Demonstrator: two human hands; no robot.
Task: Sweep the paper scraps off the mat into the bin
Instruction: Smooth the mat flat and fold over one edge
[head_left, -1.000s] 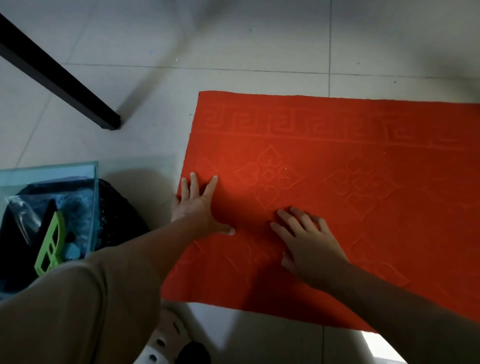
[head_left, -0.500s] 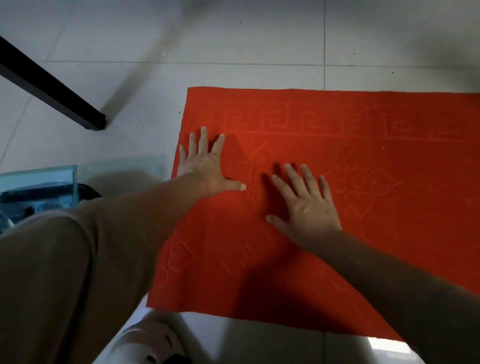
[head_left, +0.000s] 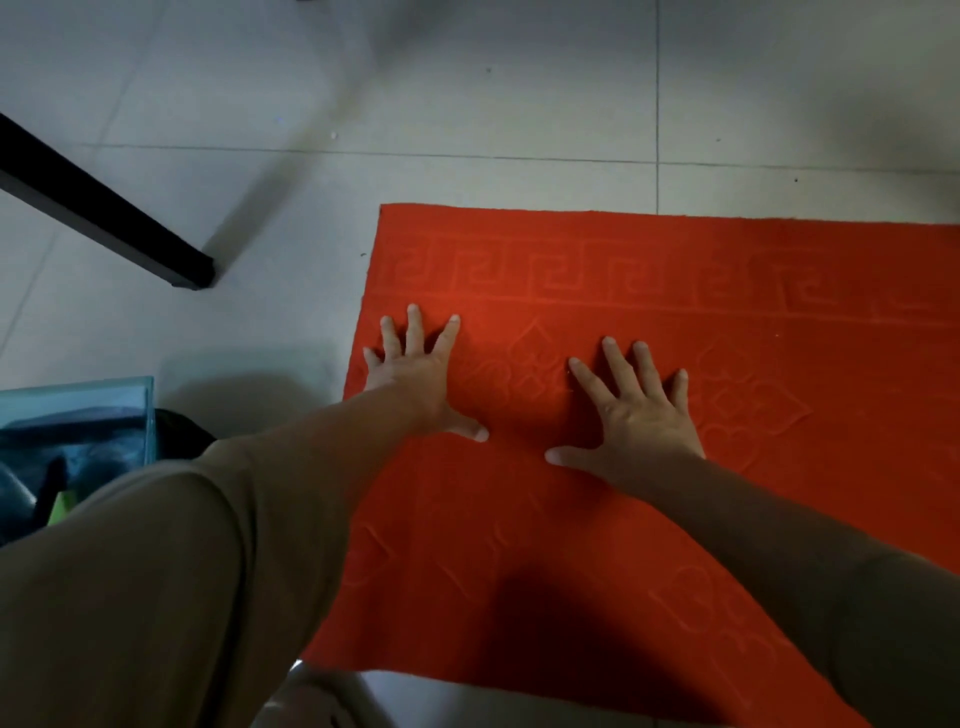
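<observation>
A red mat (head_left: 727, 322) with an embossed key border and heart shapes lies on the pale tiled floor. My left hand (head_left: 415, 374) rests flat on it near its left edge, fingers spread, holding nothing. My right hand (head_left: 639, 410) lies flat a little to the right, fingers also spread and empty. No paper scraps show on the mat's visible part. The bin (head_left: 78, 415), a clear blue-tinted container lined with a black bag, stands on the floor at the left, partly hidden by my knee.
A black table leg (head_left: 104, 228) slants down to the floor left of the mat's far corner. My trousered knee (head_left: 156, 597) fills the lower left. A few tiny specks (head_left: 332, 136) lie on the tiles beyond the mat.
Both hands have slid forward across the mat, away from me and toward the border pattern, staying flat. The view has shifted, so less of the bin shows.
</observation>
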